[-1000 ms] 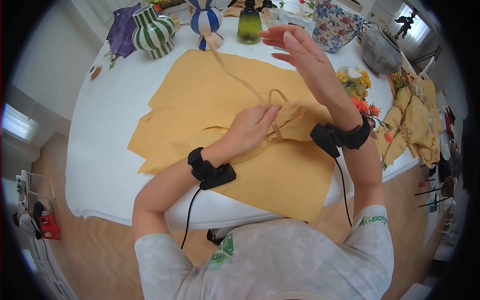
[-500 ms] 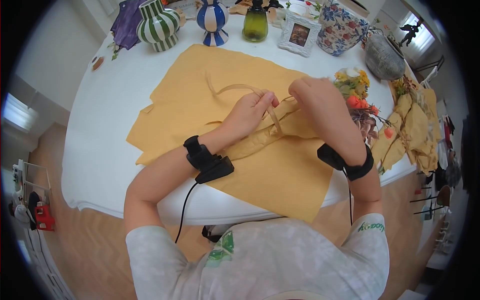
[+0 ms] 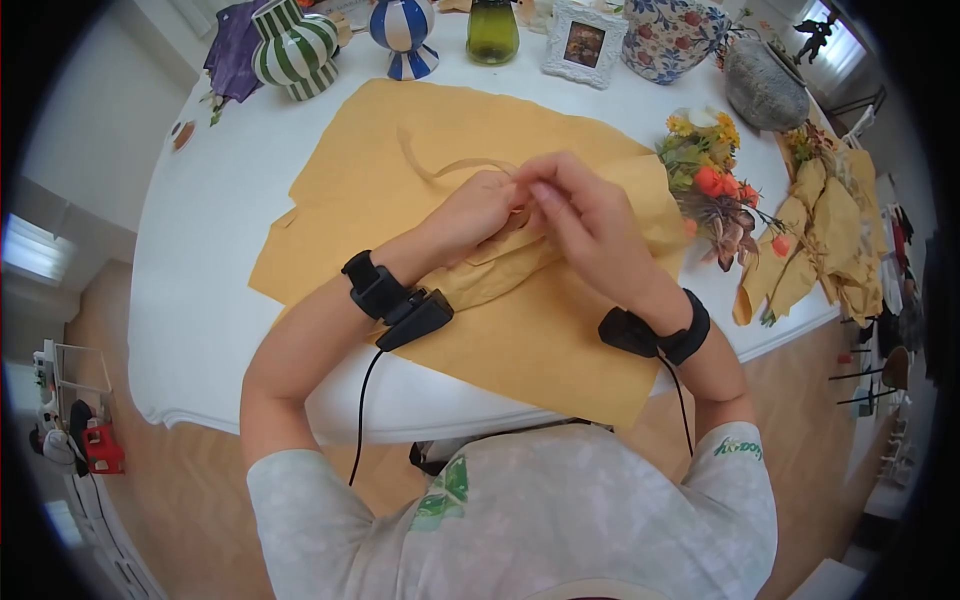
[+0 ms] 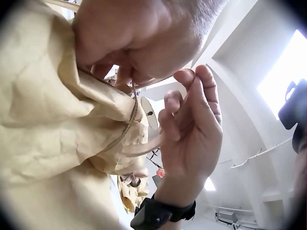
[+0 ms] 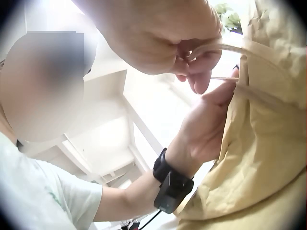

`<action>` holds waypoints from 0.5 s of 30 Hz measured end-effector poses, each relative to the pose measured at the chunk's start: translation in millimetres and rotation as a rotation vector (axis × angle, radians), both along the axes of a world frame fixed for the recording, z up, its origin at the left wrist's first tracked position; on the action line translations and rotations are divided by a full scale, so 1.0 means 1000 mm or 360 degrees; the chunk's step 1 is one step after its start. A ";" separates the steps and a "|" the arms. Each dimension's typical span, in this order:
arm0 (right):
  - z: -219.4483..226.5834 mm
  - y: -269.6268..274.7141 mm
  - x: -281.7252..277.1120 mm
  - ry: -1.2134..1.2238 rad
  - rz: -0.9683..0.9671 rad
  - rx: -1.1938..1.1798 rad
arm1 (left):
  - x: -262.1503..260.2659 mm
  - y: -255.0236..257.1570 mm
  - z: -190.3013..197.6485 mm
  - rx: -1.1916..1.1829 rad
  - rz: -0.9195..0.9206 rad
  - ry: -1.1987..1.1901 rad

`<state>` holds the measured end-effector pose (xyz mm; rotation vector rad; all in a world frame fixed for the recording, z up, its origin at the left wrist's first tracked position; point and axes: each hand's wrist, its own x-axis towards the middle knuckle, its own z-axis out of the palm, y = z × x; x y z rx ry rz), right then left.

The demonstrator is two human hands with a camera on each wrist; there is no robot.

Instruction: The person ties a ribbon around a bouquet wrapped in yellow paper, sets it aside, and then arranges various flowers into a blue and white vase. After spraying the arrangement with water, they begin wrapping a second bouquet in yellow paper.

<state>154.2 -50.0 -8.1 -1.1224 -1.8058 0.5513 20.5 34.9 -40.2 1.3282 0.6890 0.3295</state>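
A tan ribbon runs around a gathered bundle of yellow wrapping paper (image 3: 500, 285) on a larger spread sheet (image 3: 370, 190). My left hand (image 3: 475, 218) lies over the gathered part and pinches the ribbon, whose loose tail (image 3: 440, 174) curls away to the left. Close against it, my right hand (image 3: 590, 222) has curled fingers around another stretch of ribbon (image 5: 229, 47), seen in the right wrist view. In the left wrist view, a ribbon strand (image 4: 127, 129) rises from the paper to the left fingers. The bundle's inside is hidden by the paper.
Artificial flowers (image 3: 712, 180) lie right of the paper, near paper-wrapped bundles (image 3: 835, 235). Along the back stand a green-striped vase (image 3: 295, 50), a blue-striped vase (image 3: 405, 35), a green glass bottle (image 3: 492, 32), a picture frame (image 3: 585, 45), a floral pot (image 3: 670, 38) and a grey pot (image 3: 765, 85).
My right hand has come down from its raised, spread position to meet the left hand at the bundle, and now grips ribbon. The left hand keeps its place; the stretched ribbon tail has slackened.
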 end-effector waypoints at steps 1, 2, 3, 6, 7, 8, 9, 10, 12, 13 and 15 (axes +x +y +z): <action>0.004 0.005 0.002 0.0347 0.0019 -0.0232 | -0.002 0.001 0.001 0.0052 -0.0035 0.0163; 0.005 0.011 0.005 0.0693 0.0038 -0.0462 | -0.002 0.000 0.001 0.0051 -0.0032 0.0165; -0.001 0.021 0.010 0.0740 0.0154 -0.0301 | -0.002 -0.002 0.000 0.0355 -0.0026 0.0262; -0.003 0.030 0.021 0.0888 0.0153 -0.0337 | -0.005 -0.011 -0.010 0.0849 0.0054 0.0349; -0.002 0.033 0.021 0.0888 0.0159 -0.0336 | -0.005 -0.013 -0.014 0.1037 0.0119 0.0336; -0.001 0.035 0.021 0.0873 0.0175 -0.0328 | -0.006 -0.016 -0.008 0.1035 0.0121 0.0338; 0.001 0.038 0.020 0.0859 0.0188 -0.0322 | -0.008 -0.018 0.004 0.1007 0.0054 0.0506; 0.002 0.041 0.019 0.0860 0.0186 -0.0325 | -0.009 -0.019 0.011 0.0978 -0.0014 0.0673; 0.005 0.048 0.013 0.0766 0.0220 -0.0286 | -0.008 -0.021 0.009 0.0943 0.0027 0.0617; 0.006 0.050 0.012 0.0765 0.0219 -0.0286 | -0.008 -0.021 0.008 0.0910 0.0071 0.0561; 0.008 0.055 0.010 0.0804 0.0218 -0.0293 | -0.007 -0.018 -0.007 0.0903 0.0158 0.0449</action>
